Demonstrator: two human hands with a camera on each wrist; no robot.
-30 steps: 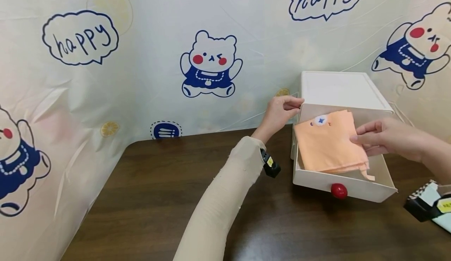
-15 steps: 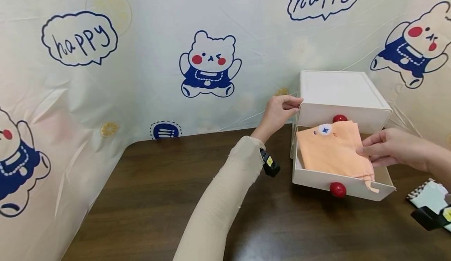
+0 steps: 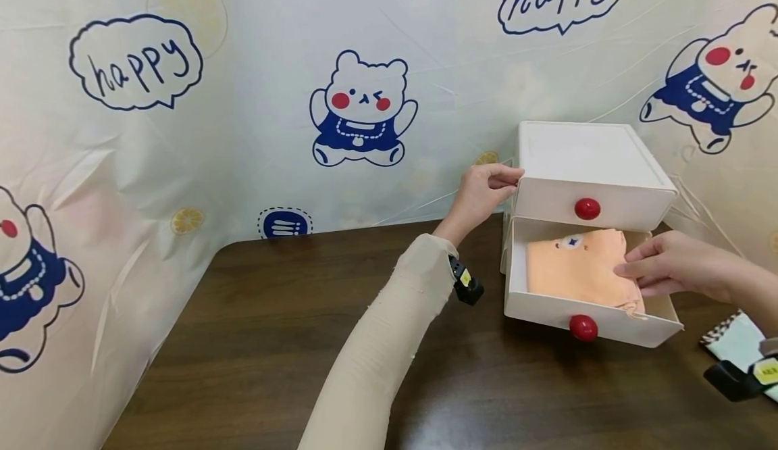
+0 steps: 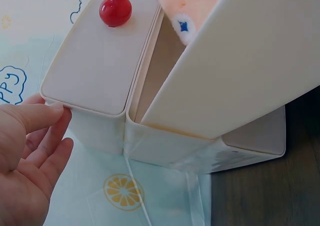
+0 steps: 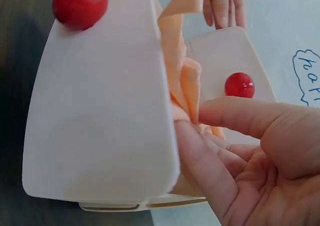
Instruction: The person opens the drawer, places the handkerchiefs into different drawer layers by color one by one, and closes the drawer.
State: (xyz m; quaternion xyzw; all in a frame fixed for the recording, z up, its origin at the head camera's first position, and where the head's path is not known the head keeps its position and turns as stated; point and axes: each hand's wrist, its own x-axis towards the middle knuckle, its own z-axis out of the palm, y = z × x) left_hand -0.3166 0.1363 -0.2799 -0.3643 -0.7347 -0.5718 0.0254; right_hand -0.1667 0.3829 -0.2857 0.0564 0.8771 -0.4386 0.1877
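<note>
The right hand (image 3: 683,267) pinches the orange cloth (image 3: 577,271) at its three o'clock edge, inside the pulled-out lower drawer (image 3: 541,309); the left hand (image 3: 481,193) holds the white cabinet's (image 3: 592,156) ten o'clock corner, above the worktop (image 3: 273,335).

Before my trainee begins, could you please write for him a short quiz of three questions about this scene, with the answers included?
1. True or false: the right hand pinches the orange cloth.
2. Choose one. The left hand touches: A) a red knob; B) the edge of the white drawer unit; C) the tabletop.
3. Fill in: the open drawer sits directly ____ the closed top drawer.

Key: 1. True. 2. B. 3. Below.
</note>
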